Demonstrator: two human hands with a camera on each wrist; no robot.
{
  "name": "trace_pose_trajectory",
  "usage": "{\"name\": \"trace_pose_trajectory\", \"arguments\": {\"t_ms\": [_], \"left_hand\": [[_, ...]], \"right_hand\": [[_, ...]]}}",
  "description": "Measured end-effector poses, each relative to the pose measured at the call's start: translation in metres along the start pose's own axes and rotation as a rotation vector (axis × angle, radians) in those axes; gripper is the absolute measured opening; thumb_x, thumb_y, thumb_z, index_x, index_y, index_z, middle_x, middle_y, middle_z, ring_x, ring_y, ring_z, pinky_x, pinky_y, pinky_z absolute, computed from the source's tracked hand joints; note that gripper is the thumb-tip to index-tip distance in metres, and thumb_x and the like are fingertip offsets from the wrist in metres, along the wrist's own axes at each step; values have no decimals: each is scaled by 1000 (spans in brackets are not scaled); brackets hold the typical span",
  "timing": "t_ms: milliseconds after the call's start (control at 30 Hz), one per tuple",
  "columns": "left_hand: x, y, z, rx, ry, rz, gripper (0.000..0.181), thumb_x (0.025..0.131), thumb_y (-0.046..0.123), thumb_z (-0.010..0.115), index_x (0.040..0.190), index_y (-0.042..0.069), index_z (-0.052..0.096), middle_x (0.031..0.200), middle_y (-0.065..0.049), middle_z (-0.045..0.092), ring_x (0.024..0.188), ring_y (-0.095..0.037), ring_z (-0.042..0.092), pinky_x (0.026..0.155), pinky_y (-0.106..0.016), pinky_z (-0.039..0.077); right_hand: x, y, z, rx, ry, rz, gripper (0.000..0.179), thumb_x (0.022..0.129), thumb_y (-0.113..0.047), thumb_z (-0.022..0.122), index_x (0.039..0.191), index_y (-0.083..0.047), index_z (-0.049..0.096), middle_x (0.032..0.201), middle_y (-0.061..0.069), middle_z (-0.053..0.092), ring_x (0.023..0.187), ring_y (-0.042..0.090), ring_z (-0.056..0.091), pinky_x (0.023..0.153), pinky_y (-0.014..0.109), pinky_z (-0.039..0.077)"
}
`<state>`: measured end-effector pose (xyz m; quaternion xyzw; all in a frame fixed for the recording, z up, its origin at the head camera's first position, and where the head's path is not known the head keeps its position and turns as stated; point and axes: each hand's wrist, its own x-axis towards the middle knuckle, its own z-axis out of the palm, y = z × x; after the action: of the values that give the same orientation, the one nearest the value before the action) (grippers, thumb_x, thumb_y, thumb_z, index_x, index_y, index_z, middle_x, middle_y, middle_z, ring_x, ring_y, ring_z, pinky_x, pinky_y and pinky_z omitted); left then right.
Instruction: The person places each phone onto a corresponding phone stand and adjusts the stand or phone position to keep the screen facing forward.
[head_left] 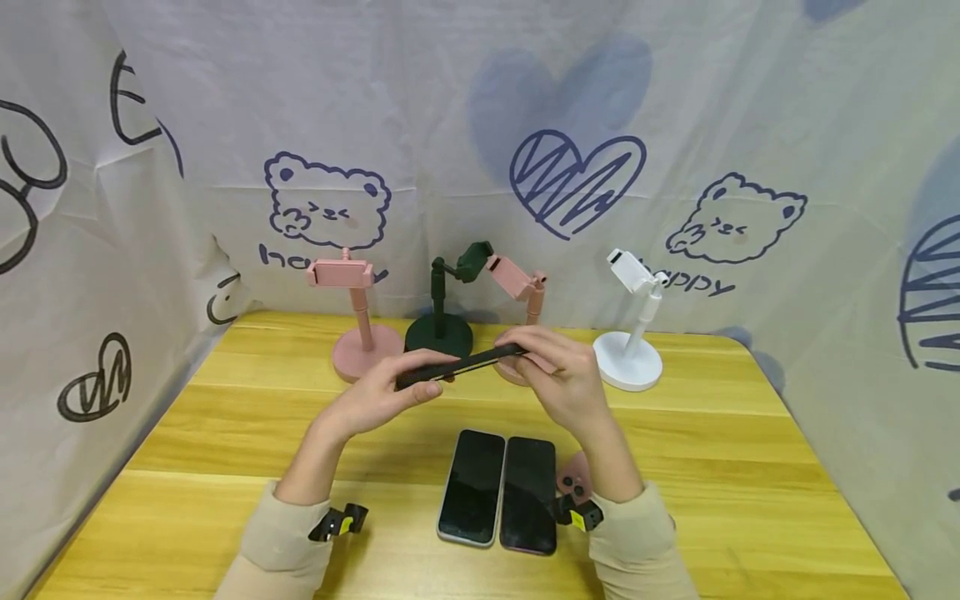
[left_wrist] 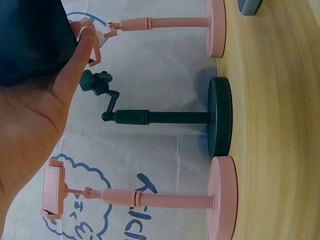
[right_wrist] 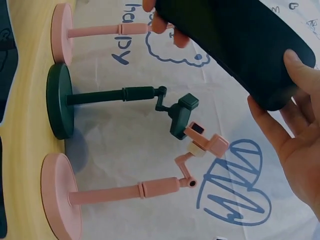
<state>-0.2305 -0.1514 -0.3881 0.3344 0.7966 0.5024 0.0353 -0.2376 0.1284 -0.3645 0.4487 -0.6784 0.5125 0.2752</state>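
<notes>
Dark phone (head_left: 471, 362) slants above the table (head_left: 720, 458); left hand (head_left: 381, 395) and right hand (head_left: 564, 377) each grip one end.

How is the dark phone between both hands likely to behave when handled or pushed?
The dark phone is probably stiff: it spans straight between the left hand and right hand. Its smooth-looking face may be somewhat slippery. Laid flat, it would likely slide rather than roll, given its slab shape.

Doodled pale cloth (head_left: 450, 117) hangs behind a wooden table (head_left: 720, 450).
</notes>
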Motion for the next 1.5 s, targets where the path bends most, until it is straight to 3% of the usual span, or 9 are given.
{"name": "trace_pose_trajectory", "arguments": {"t_ms": [167,300,600,733,933,1100,1267,1400,1500], "left_hand": [[1,1,1,-2,69,-8,41,99,29,73,137,14,66,107,-6,67,85,-23,63,73,-32,51],[2,2,3,-52,104,-3,31,99,16,73,130,10,69,109,-10,66,86,-25,68,76,-32,59],[1,4,6,-164,86,-77,20,106,14,63,119,0,70,98,-16,57,89,-35,65,71,-41,65],[2,4,7,-199,93,-83,26,108,16,59,124,-2,68,110,-22,62,93,-34,68,69,-42,65],[4,3,13,-257,144,-22,34,108,20,59,129,-6,65,117,-25,63,98,-31,70,67,-45,65],[5,4,17,-310,217,33,34,108,19,58,126,-9,62,112,-23,63,94,-25,71,63,-46,64],[7,3,19,-387,277,61,32,110,17,54,122,-12,60,99,-14,65,72,-28,73,58,-44,63],[8,4,20,-436,284,66,33,111,18,51,121,-14,57,89,-10,65,58,-29,69,53,-43,61],[9,4,22,-453,286,58,34,112,18,49,121,-14,57,85,-11,64,57,-25,68,51,-43,61]], "right_hand": [[-2,1,3,-50,57,86,26,84,18,75,106,4,77,106,17,76,93,25,74,85,24,60],[-3,3,5,-35,77,131,25,85,16,76,108,5,76,105,17,75,89,23,72,81,24,61],[-6,2,11,-29,106,275,27,86,9,79,113,4,76,106,16,73,90,17,68,76,20,60],[-7,1,16,48,149,358,27,91,7,75,117,4,73,110,18,72,95,15,69,77,24,62],[-6,0,25,227,255,452,33,97,3,69,129,5,67,119,12,70,105,17,67,89,25,59],[-6,-1,31,365,311,520,35,98,4,64,132,11,61,116,6,69,99,15,71,81,30,63],[-5,-2,35,415,317,583,35,97,5,66,131,13,60,106,5,71,88,15,74,78,41,64],[-4,-1,39,444,286,561,31,96,8,66,126,16,61,102,6,71,86,16,74,80,41,64],[-3,1,41,474,250,530,27,96,10,66,122,18,63,100,8,71,85,18,74,79,40,64]]}}
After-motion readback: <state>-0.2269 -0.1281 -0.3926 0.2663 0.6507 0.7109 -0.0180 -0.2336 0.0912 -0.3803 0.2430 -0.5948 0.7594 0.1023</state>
